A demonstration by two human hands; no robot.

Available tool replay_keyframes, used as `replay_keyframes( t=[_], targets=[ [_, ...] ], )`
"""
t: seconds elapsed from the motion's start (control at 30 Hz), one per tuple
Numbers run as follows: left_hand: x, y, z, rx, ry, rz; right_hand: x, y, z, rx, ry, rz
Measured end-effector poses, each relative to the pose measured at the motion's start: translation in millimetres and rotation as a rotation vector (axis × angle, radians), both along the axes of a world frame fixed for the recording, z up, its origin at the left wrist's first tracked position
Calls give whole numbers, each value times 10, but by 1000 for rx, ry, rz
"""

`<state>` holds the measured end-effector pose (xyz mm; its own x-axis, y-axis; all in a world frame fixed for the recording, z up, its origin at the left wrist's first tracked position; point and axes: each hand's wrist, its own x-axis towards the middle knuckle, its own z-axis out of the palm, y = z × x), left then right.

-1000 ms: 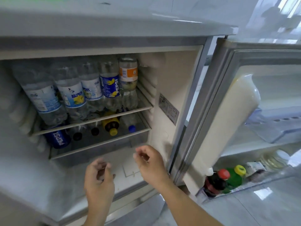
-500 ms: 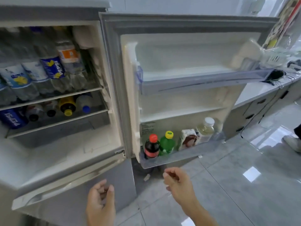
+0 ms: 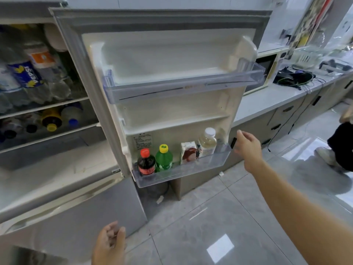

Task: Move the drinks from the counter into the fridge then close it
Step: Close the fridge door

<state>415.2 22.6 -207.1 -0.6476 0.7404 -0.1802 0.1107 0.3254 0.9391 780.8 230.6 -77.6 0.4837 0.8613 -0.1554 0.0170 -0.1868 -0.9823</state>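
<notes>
You are working in bright, even daylight that seems to enter from the upper right, where the view washes out. Glare patches sit on the glossy floor tiles. The wide lens bends straight lines at the edges. The bottles inside the fridge look smeared and soft.

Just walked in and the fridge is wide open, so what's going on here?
A person is loading drinks into the fridge and seems about to close it. The fridge door stands fully open, and the right hand reaches toward its outer edge, fingers loose, holding nothing. The left hand hangs idle below. The inner shelves are packed with bottles, and the lower door bin holds four drinks.
</notes>
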Motion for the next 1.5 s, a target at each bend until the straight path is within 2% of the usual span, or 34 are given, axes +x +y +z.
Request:
replay_keyframes(
  t=[0.27,0.57,0.77,1.0,1.3,1.5],
  targets=[
    [366,-28,202,25,-31,11,216,845,472,27,147,107],
    [1453,-202,643,155,-45,34,389,1224,795,16,221,307],
    [1786,-207,909,181,-24,12,327,1222,757,70,233,308],
    [2099,-233,1074,202,-70,-72,331,566,649,125,238,219],
    [2234,-801,1260,262,18,-254,46,-1023,362,441,44,40],
    [2010,-1461,1298,373,71,-248,-442,-2166,297,653,-65,154]
  ],
)
